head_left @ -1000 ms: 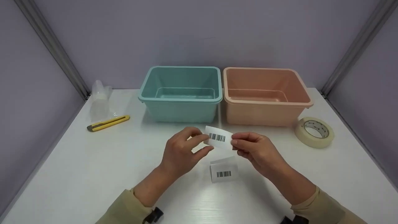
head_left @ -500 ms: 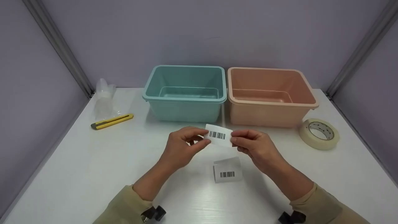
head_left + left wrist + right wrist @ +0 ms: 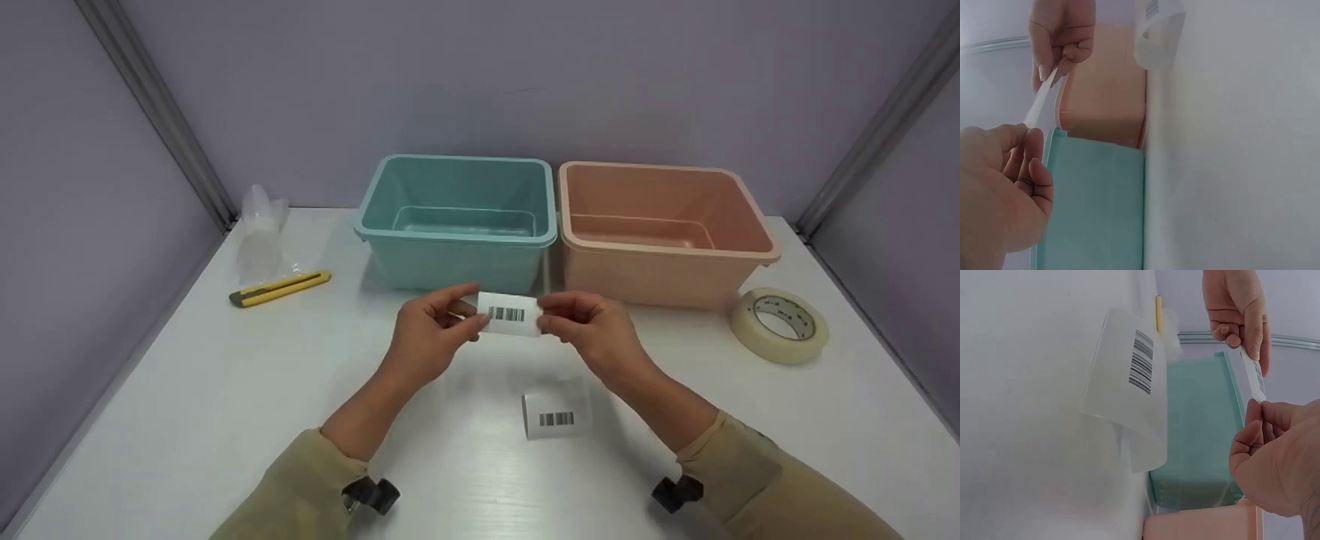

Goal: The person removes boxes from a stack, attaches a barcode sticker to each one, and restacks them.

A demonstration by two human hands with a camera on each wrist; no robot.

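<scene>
Both hands were up off the table [image 3: 225, 390] with a small barcode label [image 3: 510, 314] stretched between them; the left hand [image 3: 431, 334] pinched its left edge between thumb and curled fingers, and the right hand [image 3: 592, 330] pinched the right edge the same way, so each hand was clamped on one end of that label. The label hung in the air just in front of the gap where the two bins meet, barcode facing the head camera; from the wrist views it showed edge-on, a thin white strip running from one pinch to the other.

A second piece lay on the table nearer the person, a folded backing sheet [image 3: 556, 412] with its own barcode, its top flap lifted a bit; neither hand touched it.

Behind the hands sat a teal bin [image 3: 457, 259] and a pink bin [image 3: 660, 274], side by side and just about touching; nothing showed inside either one. Off to the right was a roll of masking tape [image 3: 780, 326] lying flat; way over on the left, a yellow utility knife [image 3: 280, 289] right next to a clear plastic bag [image 3: 261, 232] near the wall.
</scene>
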